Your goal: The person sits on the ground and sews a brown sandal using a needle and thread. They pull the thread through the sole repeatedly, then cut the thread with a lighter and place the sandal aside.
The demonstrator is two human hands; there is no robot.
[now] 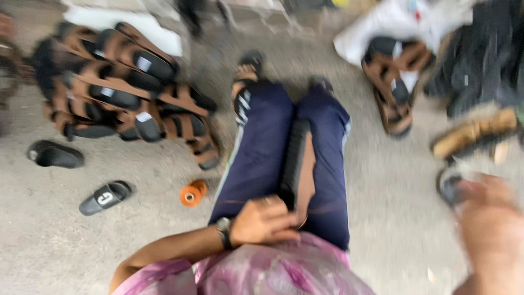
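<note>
On your lap, across the dark blue trousers (262,147), a black and brown sandal (297,161) lies lengthwise between your thighs, sole edge up, heel end toward your body. Your left hand (265,221) rests on that near end, fingers curled over it and touching it; whether this grip is truly clamped on the sandal or merely laid on it cannot be told, the frame being blurred. A watch (224,232) sits on the left wrist. A thin reddish thread (327,209) runs from near the left hand across your right thigh. Your right hand (491,229) is raised at the lower right, heavily motion-blurred, just beside a small dark round object (448,187); whether its grip is spread or pressed together cannot be told, nor whether it touches that object. An orange thread spool (192,193) lies on the concrete floor (54,246), just beside your left leg. Further left on the floor: two loose black sandal parts (106,196), well apart from the spool. Beyond them, upper left: a heap of black and brown sandals (120,93). Upper right: another pair of similar sandals (393,82), partly on a white sheet (393,22). You sit with legs stretched out, pink patterned garment (273,270) at the bottom edge.
</note>
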